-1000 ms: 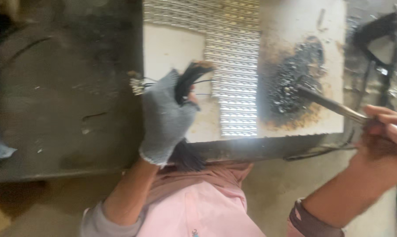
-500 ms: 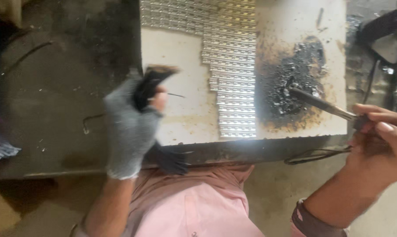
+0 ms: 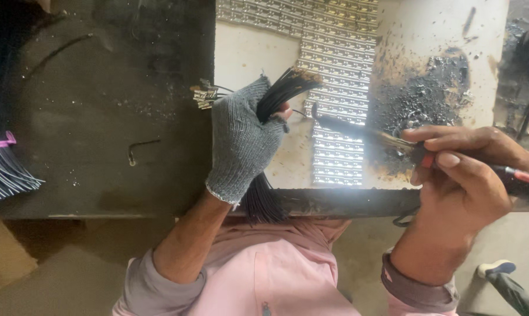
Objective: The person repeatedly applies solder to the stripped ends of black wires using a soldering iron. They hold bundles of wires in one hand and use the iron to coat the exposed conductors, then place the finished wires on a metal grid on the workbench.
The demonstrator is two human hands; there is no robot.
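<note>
- Left hand (image 3: 241,143) in a grey knitted glove is clenched around a bundle of thin black wires (image 3: 282,93), ends jutting above the fist, tails hanging below.
- Right hand (image 3: 463,181) pinches a red-handled soldering iron (image 3: 358,130), its tip just right of the bundle.

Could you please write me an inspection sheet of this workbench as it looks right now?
Surface: white board on a dark bench, with a burnt black patch.
Job's things: black wire bundle; soldering iron; rows of metal terminals.
Clutter: bent wire bit; loose terminals.
Grips: gloved left hand shut on the bundle; bare right hand shut on the iron.
Cables: tied wire bunch at the bench's edge.
Surroundings: bare floor.
</note>
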